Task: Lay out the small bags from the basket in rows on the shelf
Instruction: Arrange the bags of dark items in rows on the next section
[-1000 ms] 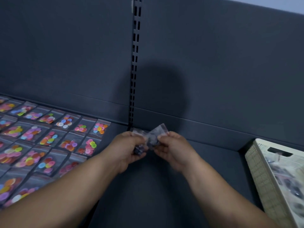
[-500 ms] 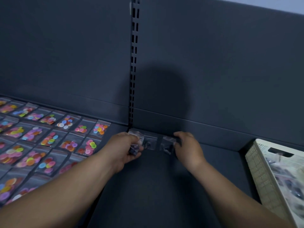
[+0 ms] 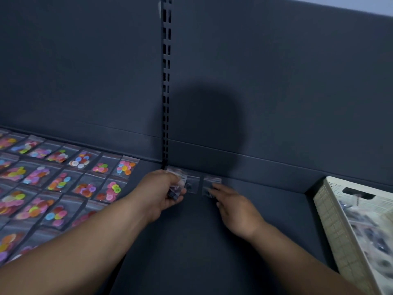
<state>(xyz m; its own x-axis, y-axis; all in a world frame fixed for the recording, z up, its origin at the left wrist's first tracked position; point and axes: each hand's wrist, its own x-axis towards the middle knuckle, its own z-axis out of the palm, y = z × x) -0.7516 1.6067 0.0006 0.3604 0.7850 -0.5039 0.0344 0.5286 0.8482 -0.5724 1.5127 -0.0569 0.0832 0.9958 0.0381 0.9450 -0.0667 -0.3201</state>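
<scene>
Left hand [image 3: 159, 193], centre frame: fingers curled round a stack of bags [image 3: 176, 190]. A flat bag [image 3: 193, 185] lies just right of it at the back edge of the shelf [image 3: 191, 252], and the right hand [image 3: 238, 209], fingers straight, touches a second bag [image 3: 209, 184] beside that. Basket [image 3: 331, 220] at lower right holds more bags; button bags [image 3: 63, 179] lie in rows at left.

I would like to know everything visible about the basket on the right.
The basket is cream plastic, with perforated and gridded walls and a slot handle cut near its rim. It stands on the dark shelf at the far right, partly out of frame. Inside lie small clear bags, blurred.
</scene>
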